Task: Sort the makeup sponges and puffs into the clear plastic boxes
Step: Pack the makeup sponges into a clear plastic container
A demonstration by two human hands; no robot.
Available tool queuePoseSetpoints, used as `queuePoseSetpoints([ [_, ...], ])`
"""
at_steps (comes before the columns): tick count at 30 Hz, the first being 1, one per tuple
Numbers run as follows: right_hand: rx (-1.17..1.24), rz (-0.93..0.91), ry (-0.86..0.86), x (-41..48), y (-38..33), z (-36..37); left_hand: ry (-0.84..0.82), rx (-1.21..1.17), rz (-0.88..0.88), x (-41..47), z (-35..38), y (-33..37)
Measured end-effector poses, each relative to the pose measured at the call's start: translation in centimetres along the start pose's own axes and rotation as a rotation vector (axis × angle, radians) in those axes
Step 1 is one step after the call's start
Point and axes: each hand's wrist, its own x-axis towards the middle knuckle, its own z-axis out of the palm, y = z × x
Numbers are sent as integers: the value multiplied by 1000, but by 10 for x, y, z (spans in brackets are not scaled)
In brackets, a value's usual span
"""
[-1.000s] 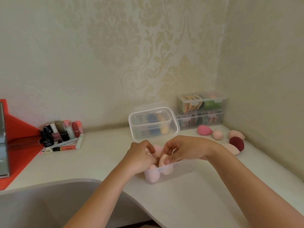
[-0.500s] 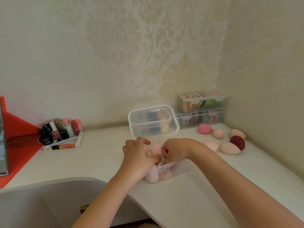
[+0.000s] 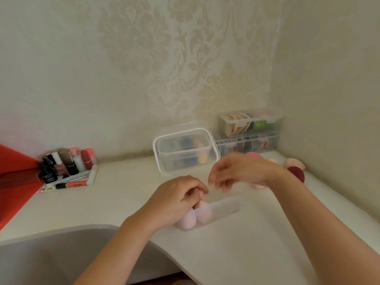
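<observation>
A small clear plastic box (image 3: 224, 206) sits at the desk's front edge with pale pink sponges (image 3: 186, 221) packed in its left end. My left hand (image 3: 176, 199) is curled over that end, its fingertips holding the top of a pink sponge (image 3: 203, 203). Blurred and empty, my right hand (image 3: 240, 171) hovers above the box's right end with loosely spread fingers. Loose sponges lie by the right wall: a dark red one (image 3: 297, 173), a peach one (image 3: 294, 163) and a pink one (image 3: 254, 154). My right wrist partly hides another peach sponge (image 3: 258, 186).
A clear lidded box (image 3: 185, 151) with blue and yellow items stands behind my hands. Two stacked clear boxes (image 3: 249, 124) fill the back right corner. Cosmetics bottles and tubes (image 3: 65, 164) cluster at the left beside a red object (image 3: 14, 182). The desk edge curves inward at front left.
My right hand has lifted out of the front box and moved up and to the right, empty. My left hand stays on the sponges at the box's left end.
</observation>
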Motion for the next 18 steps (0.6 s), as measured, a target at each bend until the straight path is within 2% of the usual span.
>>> queuePoseSetpoints([
  [2,16,-36,459,6,11,-18,-17,39,15,1,0,0],
  [3,-51,-6,680,11,21,-27,-24,50,19,1,0,0],
  [4,-178,74,833,17,34,-34,-27,60,23,1,0,1],
  [5,-317,173,900,22,47,-38,-29,67,25,1,0,1],
  [7,-539,353,811,32,73,-39,-32,69,31,1,0,0],
  [9,-698,445,727,36,84,-37,-34,66,37,2,0,-1],
  [13,-826,419,794,39,84,-35,-44,59,38,4,-1,-1],
  [18,-814,338,871,44,88,-30,-85,78,14,2,-3,3],
])
